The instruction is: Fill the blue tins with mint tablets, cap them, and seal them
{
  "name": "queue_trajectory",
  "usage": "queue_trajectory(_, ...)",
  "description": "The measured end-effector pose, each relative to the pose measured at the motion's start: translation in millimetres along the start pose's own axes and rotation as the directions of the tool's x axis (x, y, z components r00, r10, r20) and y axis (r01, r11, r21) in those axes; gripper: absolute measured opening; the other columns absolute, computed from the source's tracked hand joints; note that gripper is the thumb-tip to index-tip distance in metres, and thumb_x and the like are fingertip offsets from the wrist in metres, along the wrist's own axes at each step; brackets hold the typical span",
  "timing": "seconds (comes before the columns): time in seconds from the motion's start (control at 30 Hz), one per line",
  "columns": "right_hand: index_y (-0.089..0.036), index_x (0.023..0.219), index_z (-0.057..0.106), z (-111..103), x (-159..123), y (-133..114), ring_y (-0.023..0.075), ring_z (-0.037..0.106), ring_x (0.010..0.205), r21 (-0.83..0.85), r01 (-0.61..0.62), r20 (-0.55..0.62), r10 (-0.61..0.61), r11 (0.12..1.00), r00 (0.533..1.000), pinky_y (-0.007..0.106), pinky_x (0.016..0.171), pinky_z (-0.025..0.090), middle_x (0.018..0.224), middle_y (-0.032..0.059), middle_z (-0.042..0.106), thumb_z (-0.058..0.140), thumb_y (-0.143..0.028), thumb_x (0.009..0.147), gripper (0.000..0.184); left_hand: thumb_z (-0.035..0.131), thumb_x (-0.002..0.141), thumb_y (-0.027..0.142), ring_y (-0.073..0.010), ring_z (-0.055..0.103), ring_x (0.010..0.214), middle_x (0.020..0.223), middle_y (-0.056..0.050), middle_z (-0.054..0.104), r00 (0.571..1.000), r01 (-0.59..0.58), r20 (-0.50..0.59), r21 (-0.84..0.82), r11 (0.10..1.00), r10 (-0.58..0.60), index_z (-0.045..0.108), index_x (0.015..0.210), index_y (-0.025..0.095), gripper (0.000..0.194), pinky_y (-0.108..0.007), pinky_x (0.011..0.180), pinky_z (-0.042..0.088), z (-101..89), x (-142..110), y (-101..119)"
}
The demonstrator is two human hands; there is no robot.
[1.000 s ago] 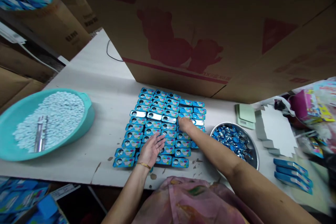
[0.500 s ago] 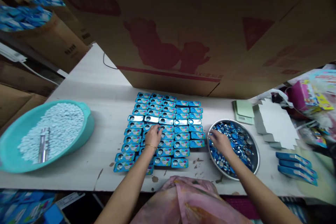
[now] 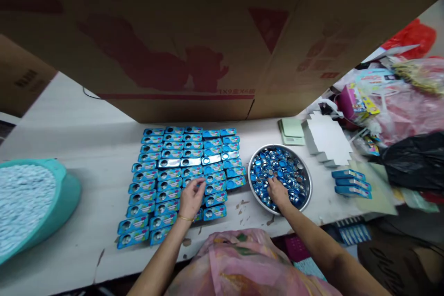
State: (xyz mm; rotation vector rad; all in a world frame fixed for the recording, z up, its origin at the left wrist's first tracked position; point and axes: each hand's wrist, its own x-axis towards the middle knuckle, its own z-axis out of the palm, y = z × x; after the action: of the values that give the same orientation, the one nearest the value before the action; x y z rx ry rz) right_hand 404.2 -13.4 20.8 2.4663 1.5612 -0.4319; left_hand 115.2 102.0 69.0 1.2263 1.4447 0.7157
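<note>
Rows of small blue rectangular tins (image 3: 143, 187) lie on the table, each with a round spot at one end. Dark or pale openings show in many, and flat blue discs fill that spot in several on the right. My left hand (image 3: 191, 198) hovers over the middle-right tins, thumb and fingers drawn together; what is between them is too small to make out. In the round metal bowl (image 3: 310, 194), my right hand (image 3: 277, 191) dips its bunched fingertips among small round blue-and-silver metal lids (image 3: 277, 162). Its fingertips are partly hidden there.
At the left stands a turquoise basin (image 3: 69, 194) of pale blue tablets (image 3: 26, 199). A large cardboard box (image 3: 194, 106) borders the back. Right of the bowl are a small green scale (image 3: 292, 130), a white carton piece (image 3: 328, 136) and a stack of blue tins (image 3: 352, 184).
The view has swung to the right, so the basin is partly cut off. My right hand has moved from the bowl's left rim deeper into the lids. My left hand stays over the tins.
</note>
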Motion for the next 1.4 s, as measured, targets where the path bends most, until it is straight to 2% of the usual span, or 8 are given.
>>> queue_trajectory(0.3, -0.02, 0.105, 0.049, 12, 1, 11, 0.0209, 0.05, 0.092, 0.109, 0.085, 0.063, -0.092, 0.99, 0.994, 0.03, 0.073, 0.039, 0.11, 0.0103, 0.047, 0.047, -0.023, 0.073, 0.032, 0.057, 0.064, 0.031, -0.0103, 0.042, 0.047, 0.054, 0.001, 0.053, 0.979, -0.028, 0.203, -0.004, 1.0, 0.028, 0.063, 0.075, 0.02, 0.017, -0.021, 0.048, 0.033, 39.5, -26, 2)
queue_trajectory(0.47, -0.019, 0.081, 0.056, 10, 17, 31, 0.017, 0.056, 0.074, 0.443, 0.044, 0.045, -0.072, 0.896, 0.996, 0.026, 0.064, 0.042, 0.083, 0.0046, 0.059, 0.043, -0.02, 0.072, 0.016, 0.061, 0.061, 0.03, -0.0087, 0.045, 0.047, 0.061, -0.001, 0.057, 0.951, 0.196, 0.273, -0.182, 0.963, -0.142, 0.062, 0.073, 0.017, 0.018, -0.02, 0.044, 0.032, 54.8, -34, 4)
queue_trajectory(0.63, -0.016, 0.085, 0.054, -33, 6, 0, 0.0126, 0.044, 0.039, 0.788, -0.043, 0.004, 0.065, 0.614, 0.998, 0.022, 0.039, 0.035, 0.046, -0.0025, 0.047, 0.038, -0.037, 0.075, 0.028, 0.055, 0.067, 0.039, -0.0114, 0.055, 0.063, 0.08, -0.007, 0.06, 0.754, 0.642, 0.566, -0.53, 0.554, -0.333, 0.059, 0.083, 0.014, 0.031, -0.023, 0.057, 0.041, 75.6, -45, 15)
queue_trajectory(0.77, -0.018, 0.083, 0.056, -68, -21, -78, 0.0142, 0.053, 0.071, 0.716, 0.396, -0.272, -0.291, 0.575, 0.917, 0.025, 0.065, 0.042, 0.079, 0.0032, 0.058, 0.043, -0.029, 0.075, 0.019, 0.046, 0.071, 0.047, -0.0172, 0.057, 0.077, 0.081, -0.007, 0.061, 0.598, 0.801, 0.778, -0.568, 0.188, -0.193, 0.057, 0.086, 0.014, 0.038, -0.032, 0.074, 0.041, 93.0, -44, 15)
queue_trajectory(0.9, -0.019, 0.104, 0.051, -78, -33, -130, 0.0168, 0.048, 0.091, 0.512, 0.669, -0.279, -0.632, 0.539, 0.723, 0.031, 0.081, 0.037, 0.096, 0.0059, 0.054, 0.047, -0.02, 0.076, 0.029, 0.045, 0.073, 0.037, -0.0169, 0.056, 0.078, 0.073, -0.003, 0.06, 0.641, 0.763, 0.736, -0.641, 0.079, -0.216, 0.056, 0.08, 0.015, 0.026, -0.03, 0.075, 0.041, 84.9, -33, 5)
queue_trajectory(1.07, -0.02, 0.099, 0.055, -79, -21, -147, 0.0138, 0.049, 0.09, 0.602, 0.683, -0.227, -0.732, 0.413, 0.643, 0.028, 0.08, 0.038, 0.093, 0.0043, 0.056, 0.044, -0.014, 0.078, 0.025, 0.045, 0.075, 0.024, -0.0104, 0.054, 0.059, 0.06, 0.001, 0.056, 0.715, 0.648, 0.559, -0.756, 0.097, -0.419, 0.054, 0.07, 0.015, 0.013, -0.025, 0.061, 0.044, 55.1, -27, -1)
queue_trajectory(1.27, -0.017, 0.084, 0.06, -62, -4, -161, 0.0128, 0.056, 0.064, 0.908, 0.207, -0.031, -0.435, 0.364, 0.9, 0.026, 0.061, 0.046, 0.074, 0.0021, 0.059, 0.044, -0.034, 0.078, 0.024, 0.053, 0.071, 0.025, -0.0124, 0.056, 0.06, 0.069, -0.005, 0.06, 0.731, 0.658, 0.549, -0.725, 0.206, -0.405, 0.056, 0.08, 0.013, 0.015, -0.02, 0.047, 0.041, 25.5, -34, -10)
queue_trajectory(1.4, -0.014, 0.091, 0.057, -48, 8, -166, 0.0121, 0.057, 0.057, 0.961, -0.096, 0.181, -0.326, 0.261, 0.928, 0.025, 0.056, 0.047, 0.065, -0.0001, 0.058, 0.045, -0.035, 0.076, 0.027, 0.054, 0.07, 0.02, -0.0136, 0.058, 0.068, 0.079, -0.008, 0.061, 0.786, 0.6, 0.489, -0.751, 0.276, -0.378, 0.057, 0.089, 0.012, 0.02, -0.021, 0.053, 0.044, -2.9, -39, -22)
